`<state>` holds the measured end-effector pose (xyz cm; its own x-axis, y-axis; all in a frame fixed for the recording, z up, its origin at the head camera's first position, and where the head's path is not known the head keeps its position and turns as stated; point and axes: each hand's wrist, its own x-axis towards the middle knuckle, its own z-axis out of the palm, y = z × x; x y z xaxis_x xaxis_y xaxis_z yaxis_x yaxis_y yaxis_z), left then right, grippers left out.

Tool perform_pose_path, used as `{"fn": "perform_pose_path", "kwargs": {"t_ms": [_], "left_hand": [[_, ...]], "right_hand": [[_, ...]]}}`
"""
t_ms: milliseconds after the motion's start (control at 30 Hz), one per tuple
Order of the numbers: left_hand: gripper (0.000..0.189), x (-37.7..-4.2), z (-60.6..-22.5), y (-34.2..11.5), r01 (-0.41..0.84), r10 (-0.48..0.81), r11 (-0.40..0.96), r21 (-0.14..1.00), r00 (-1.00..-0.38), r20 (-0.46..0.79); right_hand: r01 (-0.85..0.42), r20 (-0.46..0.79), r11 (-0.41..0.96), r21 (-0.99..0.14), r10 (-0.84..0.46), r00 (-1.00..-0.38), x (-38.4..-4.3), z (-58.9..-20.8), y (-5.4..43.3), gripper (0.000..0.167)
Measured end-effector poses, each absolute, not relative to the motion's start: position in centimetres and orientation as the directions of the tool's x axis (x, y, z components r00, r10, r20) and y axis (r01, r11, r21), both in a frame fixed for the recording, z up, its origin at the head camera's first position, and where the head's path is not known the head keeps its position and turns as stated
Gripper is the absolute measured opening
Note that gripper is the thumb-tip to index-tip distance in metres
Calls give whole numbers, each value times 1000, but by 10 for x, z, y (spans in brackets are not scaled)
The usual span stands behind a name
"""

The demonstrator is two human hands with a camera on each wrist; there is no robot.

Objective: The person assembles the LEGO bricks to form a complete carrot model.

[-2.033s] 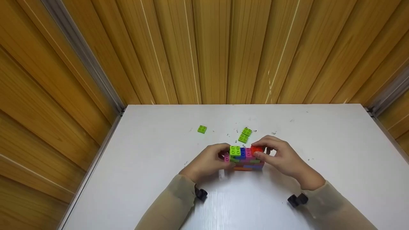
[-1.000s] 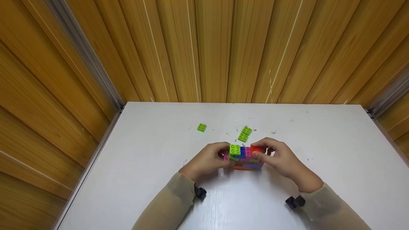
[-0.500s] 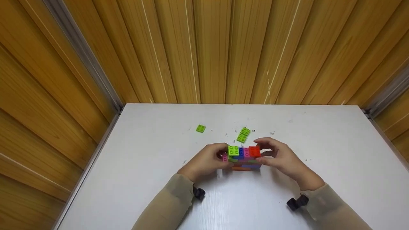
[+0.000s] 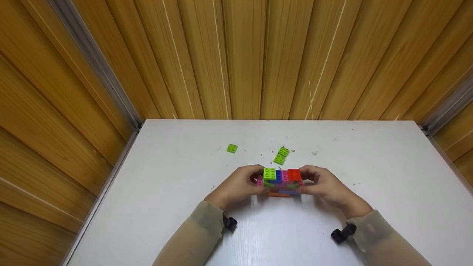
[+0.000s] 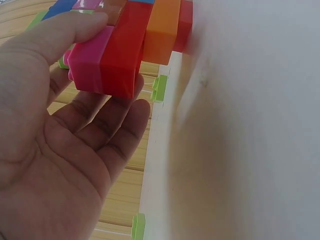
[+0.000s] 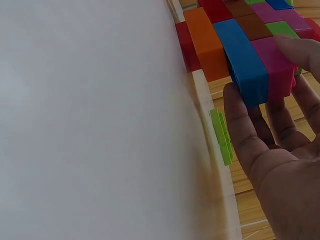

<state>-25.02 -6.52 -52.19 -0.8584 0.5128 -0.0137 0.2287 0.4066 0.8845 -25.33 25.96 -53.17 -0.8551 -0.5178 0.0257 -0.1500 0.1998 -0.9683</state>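
Between both hands stands a block of stacked toy bricks [image 4: 283,187] in many colours. A lime-green brick [image 4: 269,173] tops its left end and a red brick [image 4: 294,175] its right end, with blue and pink ones between. My left hand [image 4: 240,186] grips the left end, thumb in front and fingers behind. In the left wrist view the thumb lies over a pink brick [image 5: 89,62] beside a long red one. My right hand [image 4: 325,188] holds the right end, its thumb against a pink brick [image 6: 272,65] in the right wrist view, beside a blue brick [image 6: 242,57].
Behind the block, two lime-green bricks [image 4: 281,156] lie corner to corner on the white table [image 4: 177,166]. Another lime-green brick [image 4: 232,148] lies farther left. Small dark specks dot the tabletop. A wood-panelled wall [image 4: 244,59] rises at the table's back edge.
My right hand has let go of the red top brick, opened briefly, and moved down to hold the block's right end. The left hand keeps its grip in the same place.
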Motion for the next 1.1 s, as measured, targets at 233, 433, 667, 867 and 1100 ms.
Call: {"fn": "perform_pose_path", "kwargs": {"t_ms": [233, 433, 667, 867, 1100], "left_hand": [[41, -251, -523, -66, 219, 519, 395, 892, -854, -20], [41, -253, -521, -70, 209, 527, 406, 890, -849, -41], [51, -258, -515, -84, 211, 567, 418, 884, -821, -72], [41, -271, -510, -92, 124, 320, 476, 871, -947, -40], [31, -292, -517, -93, -60, -116, 583, 810, -993, 10]], "right_hand": [[-187, 62, 186, -964, -529, -846, -255, -533, 260, 44], [-212, 76, 204, -956, -526, -847, -255, -533, 260, 42], [-204, 70, 202, -958, -525, -848, -256, -534, 261, 43], [-192, 53, 219, -957, -517, -854, -254, -532, 262, 43], [-163, 31, 212, -963, -518, -855, -254, -532, 260, 44]]}}
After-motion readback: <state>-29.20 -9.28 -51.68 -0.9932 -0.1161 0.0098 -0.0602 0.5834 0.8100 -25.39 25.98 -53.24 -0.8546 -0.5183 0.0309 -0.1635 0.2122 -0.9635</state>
